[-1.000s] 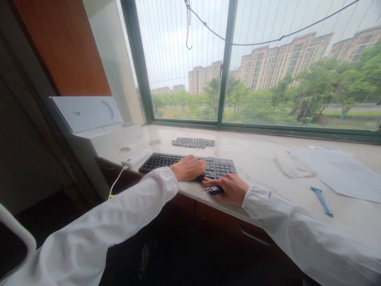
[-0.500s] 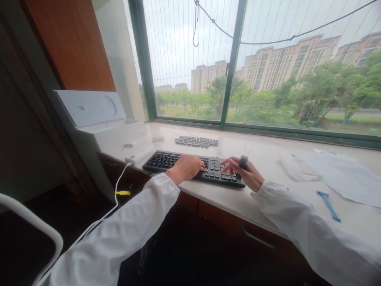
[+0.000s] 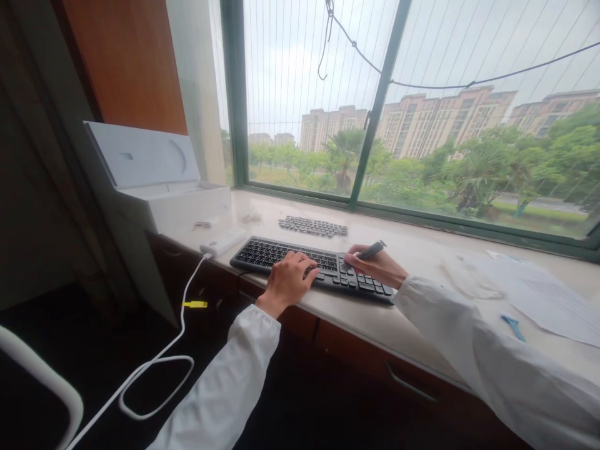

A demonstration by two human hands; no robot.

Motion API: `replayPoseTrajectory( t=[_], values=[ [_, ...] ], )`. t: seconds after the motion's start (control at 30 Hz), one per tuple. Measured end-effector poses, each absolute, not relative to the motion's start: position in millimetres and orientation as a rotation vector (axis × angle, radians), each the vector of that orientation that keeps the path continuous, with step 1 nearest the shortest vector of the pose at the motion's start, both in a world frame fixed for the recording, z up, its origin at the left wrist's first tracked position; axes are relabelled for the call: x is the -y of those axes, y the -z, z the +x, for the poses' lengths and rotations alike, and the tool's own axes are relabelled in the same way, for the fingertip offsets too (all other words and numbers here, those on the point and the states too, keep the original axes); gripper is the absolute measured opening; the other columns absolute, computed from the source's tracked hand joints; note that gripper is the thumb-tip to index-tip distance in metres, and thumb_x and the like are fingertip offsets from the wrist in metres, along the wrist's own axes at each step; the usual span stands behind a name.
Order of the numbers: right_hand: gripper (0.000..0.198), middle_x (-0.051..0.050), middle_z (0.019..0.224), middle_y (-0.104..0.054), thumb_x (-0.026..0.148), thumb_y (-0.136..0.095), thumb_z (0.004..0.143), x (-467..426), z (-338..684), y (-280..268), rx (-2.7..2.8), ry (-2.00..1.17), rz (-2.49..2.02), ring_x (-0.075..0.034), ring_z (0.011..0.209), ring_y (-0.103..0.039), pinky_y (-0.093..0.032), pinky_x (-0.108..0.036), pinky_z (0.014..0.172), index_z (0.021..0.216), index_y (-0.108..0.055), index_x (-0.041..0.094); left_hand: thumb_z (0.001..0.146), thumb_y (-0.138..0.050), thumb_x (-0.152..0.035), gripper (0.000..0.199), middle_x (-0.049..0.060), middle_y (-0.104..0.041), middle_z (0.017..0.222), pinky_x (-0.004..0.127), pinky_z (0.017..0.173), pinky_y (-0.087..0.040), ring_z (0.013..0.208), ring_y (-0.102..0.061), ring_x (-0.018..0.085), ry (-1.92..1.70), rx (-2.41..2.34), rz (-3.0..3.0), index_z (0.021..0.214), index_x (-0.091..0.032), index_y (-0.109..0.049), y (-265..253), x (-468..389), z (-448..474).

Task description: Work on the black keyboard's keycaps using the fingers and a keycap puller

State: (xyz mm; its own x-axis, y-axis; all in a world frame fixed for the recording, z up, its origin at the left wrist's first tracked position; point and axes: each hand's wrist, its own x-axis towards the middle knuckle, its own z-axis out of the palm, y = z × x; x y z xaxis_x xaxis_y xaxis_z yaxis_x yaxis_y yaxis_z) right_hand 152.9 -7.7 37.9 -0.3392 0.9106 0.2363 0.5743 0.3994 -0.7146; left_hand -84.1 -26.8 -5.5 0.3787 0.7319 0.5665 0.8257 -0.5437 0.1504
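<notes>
A black full-size keyboard (image 3: 262,252) lies at a slant along the front edge of the pale counter. My left hand (image 3: 288,279) rests over its middle, palm down, fingers bent and apart, touching the keys and holding nothing. Over the block of keys further right, my right hand (image 3: 375,265) is closed around a dark grey pen-like tool (image 3: 372,250). Its lower end points down at the keyboard and is partly hidden by the fingers. Behind the keyboard, several dark keycaps (image 3: 313,226) lie in rows on the counter.
At the left stand an open white box (image 3: 187,203) and a white power strip (image 3: 222,240), its cable (image 3: 185,294) hanging off the edge with a yellow tag (image 3: 195,304). To the right lie a clear plastic bag (image 3: 469,278), papers (image 3: 553,300) and a blue tool (image 3: 513,326). A window is behind.
My left hand has shifted left and down on the keyboard, its fingers now spread. My right hand has turned and moved left, with the tool now gripped like a pen. The view has tilted slightly.
</notes>
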Motion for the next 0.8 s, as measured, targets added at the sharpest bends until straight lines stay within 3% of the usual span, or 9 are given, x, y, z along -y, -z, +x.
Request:
replayPoseTrajectory(
  t=[0.17,0.43,0.8],
  values=[
    [0.05,-0.006,0.08,-0.066,0.057,-0.064,0.071,-7.7,137.1,-34.4,2.226,-0.823,-1.085,-0.018,0.073,-0.059,-0.047,-0.029,0.064,0.094,-0.066,0.013,0.093,-0.039,-0.041,0.03,0.002,-0.059,0.107,0.03,0.082,-0.049,0.103,-0.049,0.018,0.878,1.385,-2.495,0.108,-0.028,-0.062,7.3,23.3,-86.1],
    [0.044,0.0,0.063,-0.059,0.056,-0.054,0.08,-4.8,130.7,-26.7,2.361,-0.392,-1.174,-0.011,0.055,-0.047,-0.037,-0.024,0.052,0.089,-0.069,0.015,0.093,-0.038,-0.042,0.032,0.002,-0.057,0.109,0.03,0.082,-0.049,0.104,-0.048,0.018,0.908,1.377,-2.539,0.109,-0.027,-0.061,10.3,19.9,-88.7],
    [0.038,-0.002,0.066,-0.063,0.051,-0.055,0.081,-5.4,135.2,-17.5,2.416,-0.169,-1.065,-0.011,0.054,-0.051,-0.042,-0.023,0.055,0.092,-0.068,0.018,0.094,-0.036,-0.04,0.032,0.0,-0.058,0.112,0.029,0.08,-0.049,0.103,-0.047,0.017,0.811,1.352,-2.561,0.111,-0.031,-0.061,9.0,21.1,-88.3]
  ],
)
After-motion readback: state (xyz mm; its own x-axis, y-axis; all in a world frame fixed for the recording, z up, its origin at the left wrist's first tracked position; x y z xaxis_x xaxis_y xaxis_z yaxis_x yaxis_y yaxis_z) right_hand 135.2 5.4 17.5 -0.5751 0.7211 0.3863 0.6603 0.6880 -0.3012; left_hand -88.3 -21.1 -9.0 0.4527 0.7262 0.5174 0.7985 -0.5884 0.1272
